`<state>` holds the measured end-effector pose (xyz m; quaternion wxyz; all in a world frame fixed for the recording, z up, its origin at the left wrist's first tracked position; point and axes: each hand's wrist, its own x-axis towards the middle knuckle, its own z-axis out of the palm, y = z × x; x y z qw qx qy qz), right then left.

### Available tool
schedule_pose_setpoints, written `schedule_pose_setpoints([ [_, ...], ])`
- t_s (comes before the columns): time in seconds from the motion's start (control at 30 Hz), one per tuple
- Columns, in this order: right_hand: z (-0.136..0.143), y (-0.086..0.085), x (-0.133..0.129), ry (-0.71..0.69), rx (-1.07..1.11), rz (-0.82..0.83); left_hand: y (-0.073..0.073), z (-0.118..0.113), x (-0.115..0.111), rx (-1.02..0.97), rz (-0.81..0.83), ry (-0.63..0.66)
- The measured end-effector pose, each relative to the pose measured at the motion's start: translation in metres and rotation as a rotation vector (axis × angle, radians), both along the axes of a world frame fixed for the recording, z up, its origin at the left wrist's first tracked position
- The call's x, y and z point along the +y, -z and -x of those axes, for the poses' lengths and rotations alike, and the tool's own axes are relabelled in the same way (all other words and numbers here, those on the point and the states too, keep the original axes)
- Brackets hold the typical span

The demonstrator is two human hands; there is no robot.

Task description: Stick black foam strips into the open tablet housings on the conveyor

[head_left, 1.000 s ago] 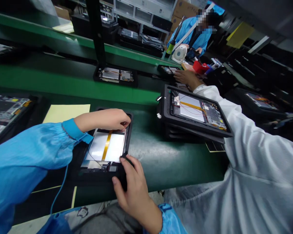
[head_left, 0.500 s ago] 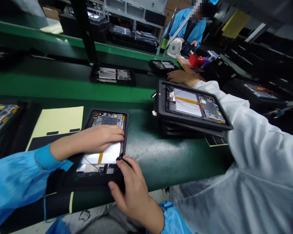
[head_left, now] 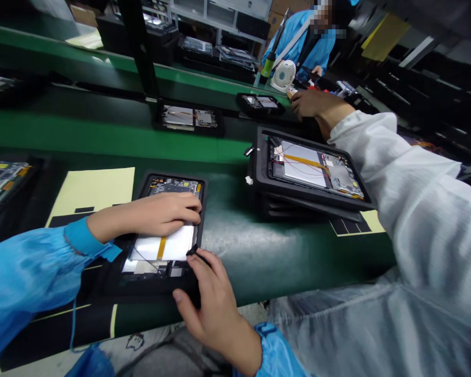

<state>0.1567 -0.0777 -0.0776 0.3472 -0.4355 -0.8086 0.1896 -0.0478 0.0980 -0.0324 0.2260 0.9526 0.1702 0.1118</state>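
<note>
Two own hands [head_left: 160,212] [head_left: 215,303], three open tablets [head_left: 3,183] [head_left: 180,241] [head_left: 317,165] on near bench [head_left: 267,262] — one white fan [head_left: 284,76], one green-handled tool [head_left: 267,68]

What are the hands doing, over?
Left hand across opened device, hiding part. Right hand at edge of black tray. Tray stack off to the right, apart from both.

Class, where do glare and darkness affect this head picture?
Head view: pale glare spreads on the green bench; head view: the silver panel by the left hand looks nearly white; head view: the upper right background is murky.
</note>
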Motion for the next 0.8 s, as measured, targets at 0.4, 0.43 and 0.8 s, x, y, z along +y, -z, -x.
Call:
schedule_pose_setpoints([
  [0.4,-0.002,-0.003,0.001,-0.013,0.071,0.026,0.009,-0.008,0.009,0.032,-0.147,0.018],
  [0.43,-0.003,-0.006,0.002,-0.017,0.084,0.043,0.012,-0.008,0.009,0.019,-0.159,0.012],
  [0.8,-0.02,-0.041,0.073,-0.038,0.499,0.95,0.025,-0.005,0.007,-0.191,-0.056,-0.041],
])
